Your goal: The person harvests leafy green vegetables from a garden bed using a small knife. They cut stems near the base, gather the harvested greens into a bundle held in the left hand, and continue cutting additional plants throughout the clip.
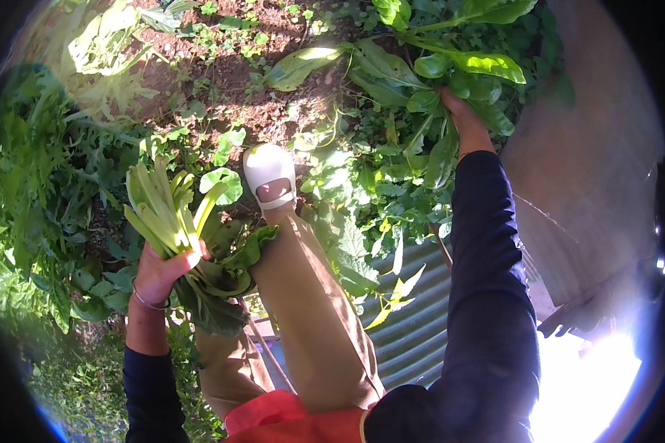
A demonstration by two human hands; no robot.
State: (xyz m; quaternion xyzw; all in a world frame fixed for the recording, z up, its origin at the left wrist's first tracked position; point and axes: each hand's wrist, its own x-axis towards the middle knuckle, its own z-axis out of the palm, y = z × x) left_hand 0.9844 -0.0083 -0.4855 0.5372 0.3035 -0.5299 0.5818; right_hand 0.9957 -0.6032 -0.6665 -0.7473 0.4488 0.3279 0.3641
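My left hand [163, 271] is closed around a bunch of cut leafy greens [169, 216]. Their pale stalk ends point up and away from me, and the dark leaves hang beside my knee. At the upper right my right hand [461, 113] reaches in among the stems of a broad-leaved green plant [432, 72] growing in the soil. Leaves cover its fingers, so what they grip cannot be told.
Reddish soil [227, 94] with small weeds lies ahead of my white shoe [270, 174]. Dense leafy plants [39, 183] stand at the left. Corrugated metal sheet [415, 321] lies low at the right, and a large grey-brown surface [576, 166] borders the right side.
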